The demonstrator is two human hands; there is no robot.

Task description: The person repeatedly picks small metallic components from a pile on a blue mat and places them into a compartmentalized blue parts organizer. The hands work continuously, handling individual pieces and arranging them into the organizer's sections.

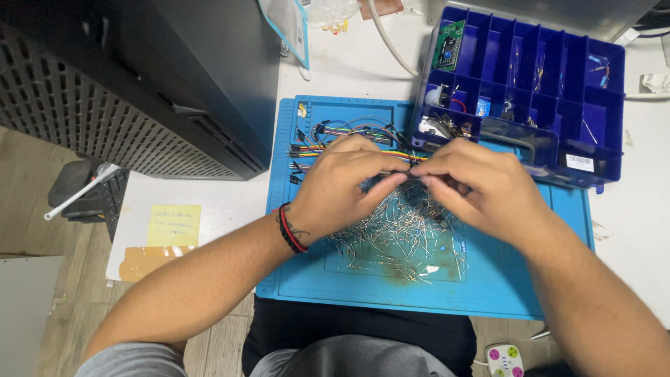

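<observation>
My left hand (345,188) and my right hand (481,185) meet fingertip to fingertip over a blue work mat (488,286). Between the fingers of both hands is a small thin wire-legged component (413,175), too small to tell more. Under the hands lies a loose pile of metal-legged components (398,237) spread over the mat's middle. A red and black band sits on my left wrist. A bundle of coloured jumper wires (328,136) lies at the mat's far left, just beyond my left hand.
A dark blue compartment box (593,132) with small parts and a green circuit board (449,43) stands at the far right. A black computer case (160,77) fills the left. A yellow sticky note (174,225) lies on the white table.
</observation>
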